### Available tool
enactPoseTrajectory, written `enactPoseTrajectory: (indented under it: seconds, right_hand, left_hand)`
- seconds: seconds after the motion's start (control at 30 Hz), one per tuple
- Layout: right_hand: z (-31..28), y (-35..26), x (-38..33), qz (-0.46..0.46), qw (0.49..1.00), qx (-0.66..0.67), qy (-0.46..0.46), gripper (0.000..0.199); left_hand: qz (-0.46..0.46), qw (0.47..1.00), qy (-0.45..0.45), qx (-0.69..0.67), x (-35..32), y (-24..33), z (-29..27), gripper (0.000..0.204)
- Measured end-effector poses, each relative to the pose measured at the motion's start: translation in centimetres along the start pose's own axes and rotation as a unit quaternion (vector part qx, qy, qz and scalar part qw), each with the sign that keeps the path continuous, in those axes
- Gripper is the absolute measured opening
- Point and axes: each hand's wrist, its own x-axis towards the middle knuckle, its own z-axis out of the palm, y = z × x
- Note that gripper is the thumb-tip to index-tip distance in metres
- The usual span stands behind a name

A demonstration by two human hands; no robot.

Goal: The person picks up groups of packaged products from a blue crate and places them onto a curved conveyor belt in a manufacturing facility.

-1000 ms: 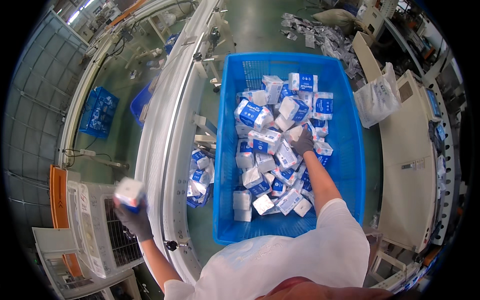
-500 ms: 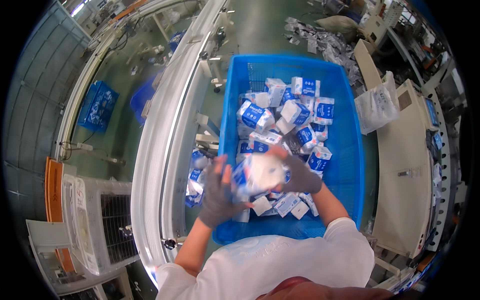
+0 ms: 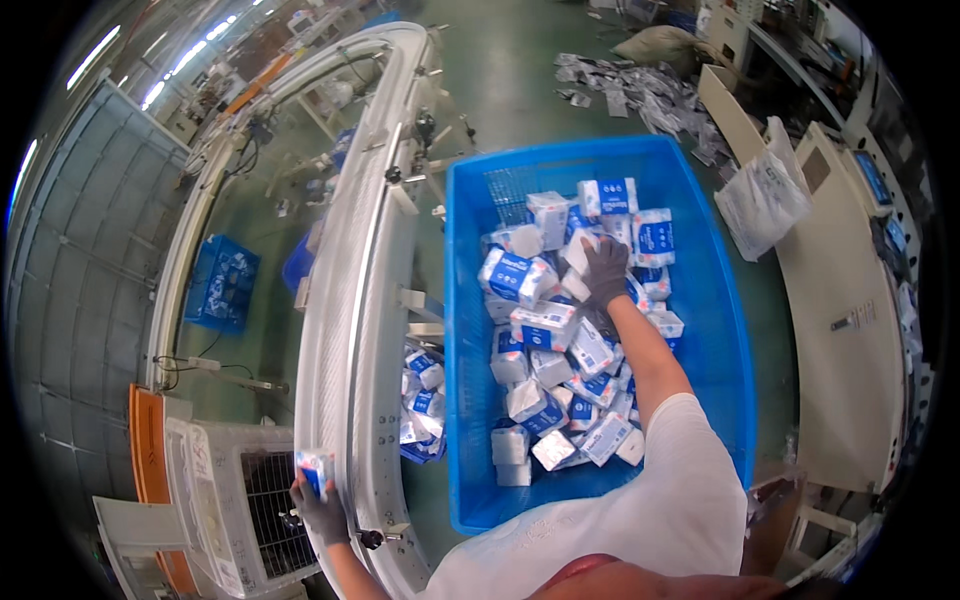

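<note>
At the near left, my left hand (image 3: 322, 512) in a grey glove with bare fingertips grips a white and blue tissue pack (image 3: 315, 468), which is over the near end of the white conveyor (image 3: 333, 390). My right hand (image 3: 606, 270), in a matching glove, reaches into the large blue crate (image 3: 715, 350). Its fingers are bent over a white tissue pack (image 3: 578, 252) in the heap, and the palm hides part of that pack. Around it several wrapped packs lie jumbled at different angles, among them one (image 3: 514, 276) with its blue label facing up.
More packs (image 3: 424, 398) lie in a blue container between conveyor and crate. A white air cooler (image 3: 215, 490) stands left of the conveyor. Right of the crate are a beige cabinet (image 3: 835, 330) and a white plastic bag (image 3: 765, 195). Film scraps (image 3: 640, 95) litter the floor beyond.
Both hands were together over the crate around a blurred pack. The left has moved left to the conveyor with a pack; the right has moved farther into the crate onto another pack.
</note>
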Motion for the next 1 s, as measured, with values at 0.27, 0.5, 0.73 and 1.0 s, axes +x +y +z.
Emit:
enactPoseTrajectory:
  seconds: [0.27, 0.5, 0.73, 1.0]
  right_hand:
    - [-21.9, -9.2, 2.2, 0.282, 0.689, 0.655, -0.132, 0.066]
    - [-28.8, -21.8, -4.6, -0.114, 0.615, 0.774, -0.100, 0.103]
    - [-4.1, -9.6, -4.7, -0.015, 0.949, 0.204, -0.241, 0.109]
    - [-4.6, -5.9, -10.3, 0.135, 0.882, 0.304, -0.333, 0.114]
  left_hand:
    - [0.203, 0.942, -0.082, -0.253, 1.9, 22.7, 0.4, 0.075]
    - [0.312, 0.902, 0.089, -0.286, 6.7, 29.6, 1.7, 0.092]
    - [0.061, 0.971, 0.229, -0.024, 7.7, 11.2, -3.3, 0.095]
    - [0.008, 0.996, 0.073, -0.052, -1.5, 2.6, -2.5, 0.050]
